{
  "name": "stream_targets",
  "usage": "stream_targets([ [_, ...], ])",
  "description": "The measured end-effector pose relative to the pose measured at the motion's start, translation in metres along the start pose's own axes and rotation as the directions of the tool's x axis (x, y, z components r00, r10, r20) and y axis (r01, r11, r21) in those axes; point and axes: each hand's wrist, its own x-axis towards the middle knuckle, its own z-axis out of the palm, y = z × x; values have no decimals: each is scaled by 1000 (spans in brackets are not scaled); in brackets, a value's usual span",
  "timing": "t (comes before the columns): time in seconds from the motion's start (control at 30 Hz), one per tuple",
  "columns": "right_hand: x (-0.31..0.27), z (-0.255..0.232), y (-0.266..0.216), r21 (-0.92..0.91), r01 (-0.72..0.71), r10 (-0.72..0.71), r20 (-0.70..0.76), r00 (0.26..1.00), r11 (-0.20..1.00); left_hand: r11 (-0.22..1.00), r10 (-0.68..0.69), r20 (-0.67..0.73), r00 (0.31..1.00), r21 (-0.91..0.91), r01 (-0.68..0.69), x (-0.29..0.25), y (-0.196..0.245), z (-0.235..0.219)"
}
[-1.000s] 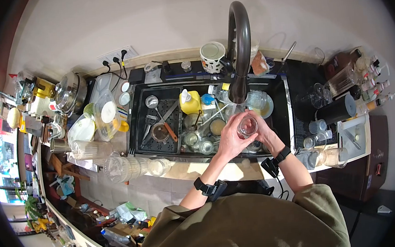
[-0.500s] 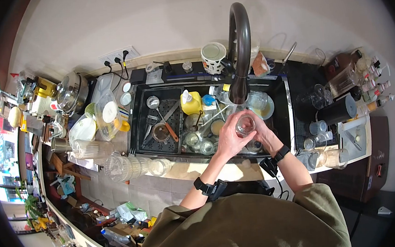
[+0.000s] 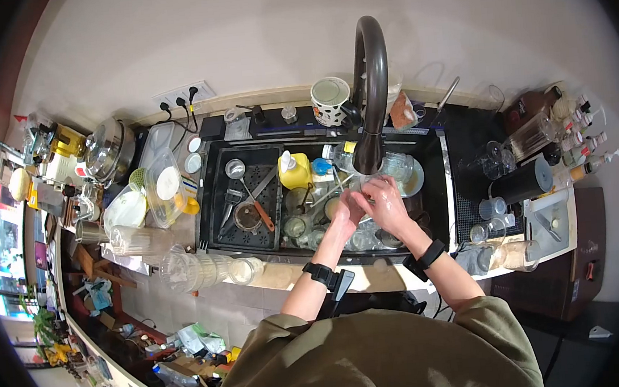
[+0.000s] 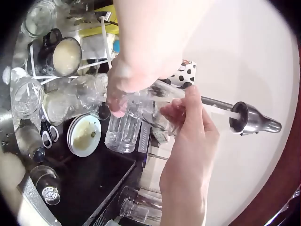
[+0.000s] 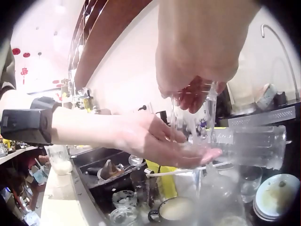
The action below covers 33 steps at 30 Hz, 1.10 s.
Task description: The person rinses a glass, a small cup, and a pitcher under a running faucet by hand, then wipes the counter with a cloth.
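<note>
A clear drinking glass (image 4: 150,107) is between the two hands under the tap. My right hand (image 3: 390,203) grips it from above, fingers curled around one end. My left hand (image 3: 346,211) lies below, its fingers (image 5: 188,159) stretched out and touching the other end in the right wrist view. In the head view the hands hide most of the glass. Water runs from the dark tap (image 3: 371,65) towards the right hand, seen in the left wrist view at the tap head (image 4: 251,117).
Beneath the hands the black sink (image 3: 436,191) holds several glasses, a dark mug of cloudy liquid (image 4: 67,57), stacked plates (image 4: 84,136) and a yellow pump bottle (image 3: 296,174). A rack (image 3: 219,233) with utensils fills its left side. Glass pitchers (image 3: 184,269) line the front-left edge.
Both hands wrapped the glass with its round opening facing the head camera. Now the glass is turned, the right hand over it and the left hand's fingers below. The head view has shifted slightly.
</note>
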Motion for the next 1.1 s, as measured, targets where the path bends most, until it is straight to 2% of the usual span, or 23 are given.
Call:
stream_targets([
  [0.1,0,-1,-2,0,17,-17,40,999,1000,987,-23,-44,999,-163,16,12,-1,-7],
  [0.2,0,-6,-6,38,25,-25,-15,1000,999,988,6,-34,999,-151,-11,9,3,-4],
  [0.4,-5,-9,-5,-5,-31,30,-67,997,1000,975,-37,-4,999,-220,35,7,5,-4],
  [0.5,-5,-11,-8,-49,-88,83,-88,993,995,982,-44,-40,998,-184,36,5,5,-7],
  [0.6,-5,-10,-6,-86,-79,67,-136,988,993,993,-57,-70,996,-105,50,-3,8,-5],
  [0.7,-5,-2,-4,102,-240,252,-126,960,965,996,-53,-116,992,-72,45,-11,10,1],
  [0.8,-6,7,3,320,-381,374,87,923,867,996,-50,-159,986,-77,38,-18,13,6],
  [0.9,-6,13,10,353,-417,400,124,908,838,1000,12,-222,975,-24,-17,-28,18,10],
  [1.0,-5,17,18,454,-490,438,221,871,744,997,73,-122,990,-25,-76,-21,16,-9],
  [1.1,-9,33,37,478,-467,422,206,883,744,992,126,-36,991,-16,-126,-22,14,-16],
])
